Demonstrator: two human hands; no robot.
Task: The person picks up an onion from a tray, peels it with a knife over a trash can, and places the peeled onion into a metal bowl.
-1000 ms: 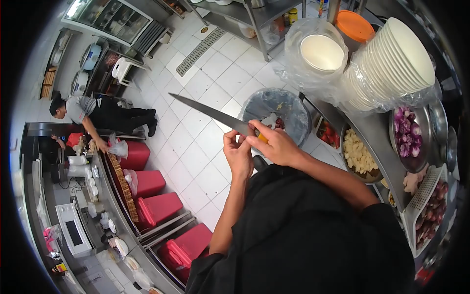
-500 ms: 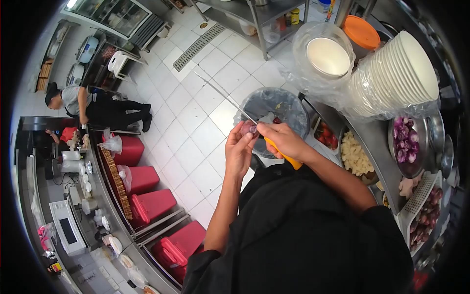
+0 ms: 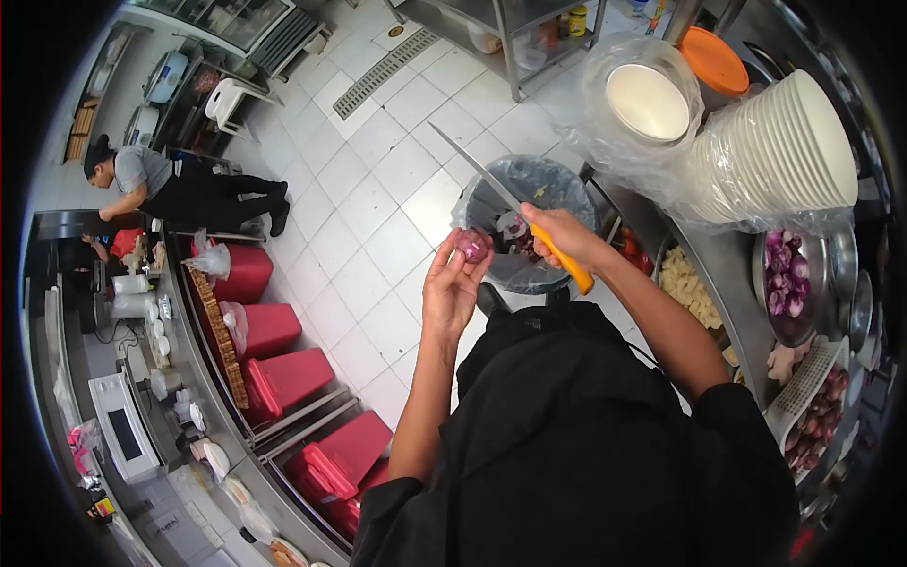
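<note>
My left hand (image 3: pixel 450 283) pinches a small red onion (image 3: pixel 472 246) in its fingertips, over the left rim of a bin. A knife (image 3: pixel 489 181) with a yellow handle is gripped in my right hand (image 3: pixel 570 238), its long blade slanting up and to the left, apart from the onion. Below both hands stands the bin (image 3: pixel 572 189), lined with a clear grey bag, with purple peelings (image 3: pixel 517 231) inside. Peeled purple onions (image 3: pixel 786 274) lie in a metal bowl at the right. Unpeeled onions (image 3: pixel 820 416) fill a white perforated basket (image 3: pixel 792 392) below that bowl.
Stacked white tubs (image 3: pixel 775 156) in plastic and an orange lid (image 3: pixel 714 60) stand on the right counter, near chopped pale food (image 3: pixel 688 288). Red bins (image 3: pixel 283 383) line the left counter. A person (image 3: pixel 142 180) stands at far left. A drain (image 3: pixel 383 74) crosses the tiled floor.
The knife has come away from the onion, my right hand moving right and its blade now steeper. My left hand still holds the onion, turned more into view. The person at left has extended an arm.
</note>
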